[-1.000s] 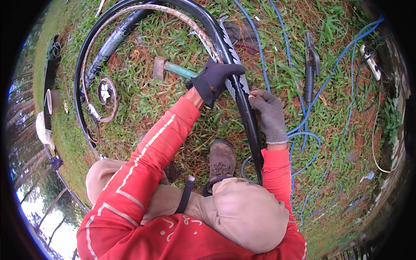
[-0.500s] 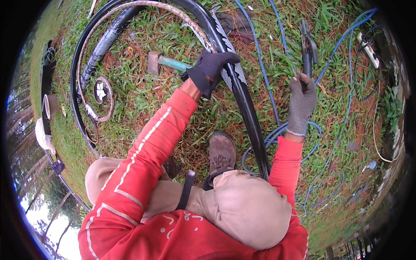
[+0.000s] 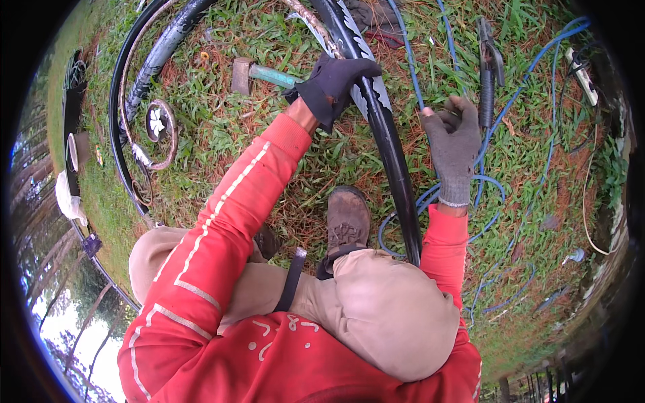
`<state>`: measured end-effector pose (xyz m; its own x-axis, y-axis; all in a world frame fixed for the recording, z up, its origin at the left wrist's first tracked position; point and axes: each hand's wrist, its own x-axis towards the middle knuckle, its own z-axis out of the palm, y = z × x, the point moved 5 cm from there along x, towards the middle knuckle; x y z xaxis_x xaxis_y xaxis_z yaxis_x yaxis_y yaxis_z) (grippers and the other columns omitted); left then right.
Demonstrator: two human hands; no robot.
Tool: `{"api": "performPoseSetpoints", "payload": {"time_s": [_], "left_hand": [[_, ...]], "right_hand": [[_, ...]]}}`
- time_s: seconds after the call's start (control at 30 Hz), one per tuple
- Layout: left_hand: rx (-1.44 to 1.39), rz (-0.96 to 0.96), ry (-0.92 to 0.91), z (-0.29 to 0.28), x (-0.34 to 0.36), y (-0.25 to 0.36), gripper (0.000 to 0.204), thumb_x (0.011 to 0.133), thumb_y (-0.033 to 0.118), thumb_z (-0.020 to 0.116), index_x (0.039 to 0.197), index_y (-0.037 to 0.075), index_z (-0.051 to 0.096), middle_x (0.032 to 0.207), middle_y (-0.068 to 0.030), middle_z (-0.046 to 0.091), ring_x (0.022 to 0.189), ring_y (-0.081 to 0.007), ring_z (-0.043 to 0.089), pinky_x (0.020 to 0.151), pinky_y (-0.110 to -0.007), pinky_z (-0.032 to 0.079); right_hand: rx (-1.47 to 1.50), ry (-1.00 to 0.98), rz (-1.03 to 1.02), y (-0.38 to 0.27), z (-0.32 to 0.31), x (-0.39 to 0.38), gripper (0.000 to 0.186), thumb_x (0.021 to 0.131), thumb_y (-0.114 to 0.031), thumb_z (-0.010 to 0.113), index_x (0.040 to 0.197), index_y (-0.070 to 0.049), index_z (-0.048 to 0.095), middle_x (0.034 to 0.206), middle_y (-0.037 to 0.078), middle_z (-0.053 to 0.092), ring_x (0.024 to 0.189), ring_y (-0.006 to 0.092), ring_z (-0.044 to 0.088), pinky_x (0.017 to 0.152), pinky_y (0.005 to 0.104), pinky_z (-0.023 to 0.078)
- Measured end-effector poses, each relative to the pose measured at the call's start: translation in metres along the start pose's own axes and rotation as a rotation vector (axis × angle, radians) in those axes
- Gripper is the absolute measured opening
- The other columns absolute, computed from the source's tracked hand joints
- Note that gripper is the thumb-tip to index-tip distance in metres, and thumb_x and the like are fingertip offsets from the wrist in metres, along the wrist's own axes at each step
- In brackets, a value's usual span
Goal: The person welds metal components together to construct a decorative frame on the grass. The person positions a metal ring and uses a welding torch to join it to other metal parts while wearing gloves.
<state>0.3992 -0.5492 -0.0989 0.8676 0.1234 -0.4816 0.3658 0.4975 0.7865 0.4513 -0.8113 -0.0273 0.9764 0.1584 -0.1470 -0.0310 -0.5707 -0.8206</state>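
My left hand [image 3: 330,87], in a black glove, is closed on a curved black tube [image 3: 392,168]. Beside it run pale grey, jagged leaf-like pieces [image 3: 376,94] and a mottled rusty curved bar [image 3: 310,17]. My right hand [image 3: 451,141], in a grey fingertip-less glove, is right of the tube with thumb and bent fingers apart, over blue cables [image 3: 411,54]. A welding electrode holder [image 3: 488,80] lies just beyond it. A hammer [image 3: 267,74] with a teal handle lies on the grass, its handle end partly hidden by my left hand.
Curved scroll metalwork [image 3: 161,164] with a white flower piece [image 3: 156,121] lies left, beside a grey tube [image 3: 161,60]. A dark cloth [image 3: 371,15] lies at the top, a power strip [image 3: 582,75] at the right near a rough edge. My boot [image 3: 348,218] stands below the tube.
My right hand has left the tube and moved up and rightward toward the electrode holder, then slightly back left, its fingers spreading. My left hand still grips the tube, now slightly higher in the picture.
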Motion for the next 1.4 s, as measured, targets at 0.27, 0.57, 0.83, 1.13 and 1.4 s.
{"api": "performPoseSetpoints", "payload": {"time_s": [0.27,0.57,0.83,1.13,1.4], "left_hand": [[-0.051,-0.062,0.091,0.003,0.007,-0.001,0.030,0.098,0.031,0.079,0.104,0.002,0.080,0.088,-0.0088,0.078,0.074,-0.0210,0.073,0.066,-0.037,0.058],[-0.074,-0.023,0.114,0.008,-0.009,0.019,0.015,0.092,0.012,0.082,0.095,-0.002,0.078,0.081,-0.0113,0.078,0.067,-0.0229,0.076,0.063,-0.035,0.062],[-0.257,-0.121,0.138,0.011,-0.003,0.012,0.011,0.092,0.007,0.083,0.095,-0.003,0.078,0.079,-0.0126,0.078,0.066,-0.0255,0.077,0.062,-0.038,0.064],[-0.270,-0.088,0.121,0.009,0.003,0.008,0.009,0.090,0.004,0.084,0.094,-0.002,0.078,0.081,-0.0115,0.078,0.069,-0.0240,0.076,0.064,-0.036,0.063],[-0.211,-0.080,0.160,0.009,-0.001,0.011,0.010,0.090,0.005,0.084,0.093,-0.001,0.077,0.078,-0.0093,0.076,0.067,-0.0230,0.075,0.062,-0.036,0.062]], "right_hand": [[-0.077,-0.311,0.019,-0.020,0.071,-0.036,0.082,0.081,-0.042,0.096,0.140,0.003,0.060,0.104,0.021,0.081,0.090,0.0259,0.080,0.080,0.0395,0.062],[-0.159,-0.250,-0.132,-0.025,0.075,-0.039,0.077,0.086,-0.039,0.094,0.143,0.001,0.061,0.103,0.019,0.083,0.089,0.0235,0.081,0.080,0.0366,0.062],[-0.148,-0.245,-0.084,-0.026,0.071,-0.037,0.061,0.080,-0.042,0.095,0.125,-0.007,0.073,0.092,0.014,0.083,0.085,0.0294,0.083,0.079,0.0414,0.064],[-0.216,-0.184,-0.225,-0.029,0.072,-0.039,0.048,0.081,-0.044,0.092,0.109,-0.008,0.075,0.085,0.013,0.078,0.074,0.0340,0.078,0.068,0.0445,0.062],[-0.315,-0.238,-0.222,-0.046,0.069,-0.043,0.040,0.085,-0.042,0.086,0.097,-0.009,0.068,0.081,0.015,0.077,0.070,0.0381,0.077,0.064,0.0480,0.061]]}}
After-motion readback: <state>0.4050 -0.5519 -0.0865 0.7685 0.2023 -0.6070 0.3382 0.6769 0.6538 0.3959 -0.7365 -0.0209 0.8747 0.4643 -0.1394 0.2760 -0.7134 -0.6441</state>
